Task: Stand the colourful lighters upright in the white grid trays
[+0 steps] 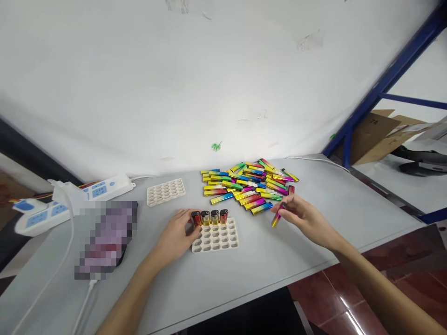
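Note:
A white slotted tray (216, 239) lies on the grey table, with several shiny rainbow-coloured sticks (209, 217) standing upright in its far row. My left hand (178, 235) rests against the tray's left edge, fingers touching the tray by the leftmost stick. My right hand (302, 214) pinches one rainbow stick (276, 218) just right of the tray, close to a loose pile of the same sticks (249, 184) lying flat behind it.
A second tray with no sticks in it (165, 191) sits at the back left. White power strips (70, 197) and cables lie at the far left, beside a blurred-out object (106, 239). The table edge (314, 274) runs along the front right; a blue rack (384, 79) and cardboard stand at right.

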Demonstrator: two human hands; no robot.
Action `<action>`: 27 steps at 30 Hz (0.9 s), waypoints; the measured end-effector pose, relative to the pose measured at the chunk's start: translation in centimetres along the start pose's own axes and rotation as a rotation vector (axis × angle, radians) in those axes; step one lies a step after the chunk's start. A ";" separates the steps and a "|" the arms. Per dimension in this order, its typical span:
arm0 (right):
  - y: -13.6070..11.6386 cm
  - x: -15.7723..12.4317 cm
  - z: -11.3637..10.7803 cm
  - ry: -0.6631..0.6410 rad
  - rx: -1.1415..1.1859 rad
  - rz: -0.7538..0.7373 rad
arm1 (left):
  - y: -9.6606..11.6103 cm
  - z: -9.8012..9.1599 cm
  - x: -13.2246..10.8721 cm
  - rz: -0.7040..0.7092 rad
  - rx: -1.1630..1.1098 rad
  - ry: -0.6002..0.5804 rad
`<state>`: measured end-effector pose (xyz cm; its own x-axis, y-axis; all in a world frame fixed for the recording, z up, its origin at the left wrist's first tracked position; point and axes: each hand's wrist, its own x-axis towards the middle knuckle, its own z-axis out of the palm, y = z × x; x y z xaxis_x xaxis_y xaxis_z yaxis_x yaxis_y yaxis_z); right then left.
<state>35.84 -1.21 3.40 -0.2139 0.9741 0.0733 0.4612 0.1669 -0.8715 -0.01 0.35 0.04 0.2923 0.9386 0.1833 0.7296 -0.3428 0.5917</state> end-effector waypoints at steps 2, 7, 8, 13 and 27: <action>-0.5 1.2 1.6 0.037 0.291 0.024 | 0.1 -0.1 0.0 -0.012 -0.002 -0.006; -1.1 5.3 5.8 -0.013 0.543 0.142 | 0.0 -0.3 0.1 -0.032 -0.009 -0.024; -1.2 6.0 6.5 -0.025 0.524 0.157 | -0.1 -0.4 0.1 -0.035 -0.008 -0.027; -1.8 7.5 9.2 -0.078 0.507 0.085 | -0.4 -0.4 0.1 -0.035 -0.005 -0.047; -1.0 6.0 9.5 -0.069 0.957 0.272 | -0.3 -0.6 0.2 0.027 -0.002 -0.041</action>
<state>25.92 3.06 0.08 -0.2677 0.9449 -0.1883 -0.3797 -0.2831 -0.8807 -0.52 0.66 0.37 0.3366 0.9267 0.1671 0.7198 -0.3676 0.5889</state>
